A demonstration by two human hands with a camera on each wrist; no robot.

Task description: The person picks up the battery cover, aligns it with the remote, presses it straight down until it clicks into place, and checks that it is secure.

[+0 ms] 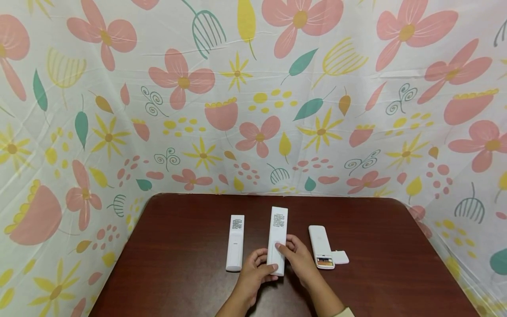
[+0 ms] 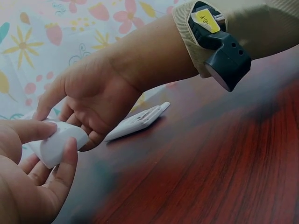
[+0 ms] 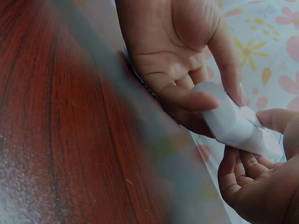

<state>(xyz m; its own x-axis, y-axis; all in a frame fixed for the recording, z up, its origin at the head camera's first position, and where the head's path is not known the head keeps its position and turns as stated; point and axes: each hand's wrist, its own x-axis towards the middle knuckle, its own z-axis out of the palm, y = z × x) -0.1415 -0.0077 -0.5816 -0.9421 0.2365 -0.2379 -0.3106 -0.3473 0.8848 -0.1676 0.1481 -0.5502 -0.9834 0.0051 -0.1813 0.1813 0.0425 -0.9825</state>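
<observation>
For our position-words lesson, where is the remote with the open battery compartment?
In the head view, the open remote lies on the table, right of the right hand, with a small white cover beside its lower end.

Wrist views hazy; pale glare on tabletop [image 3: 60, 135].

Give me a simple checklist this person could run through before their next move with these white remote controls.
1. The held remote control is back up, its printed label showing: ok.
2. The left hand grips its lower end: ok.
3. The right hand touches its back, farther up: ok.
4. Anything loaded inside the held remote control: cannot tell.
5. The right remote control is closed up: not ok; its battery compartment is open, the battery cover beside it.
6. The left remote control lies back up on the table: ok.
</observation>
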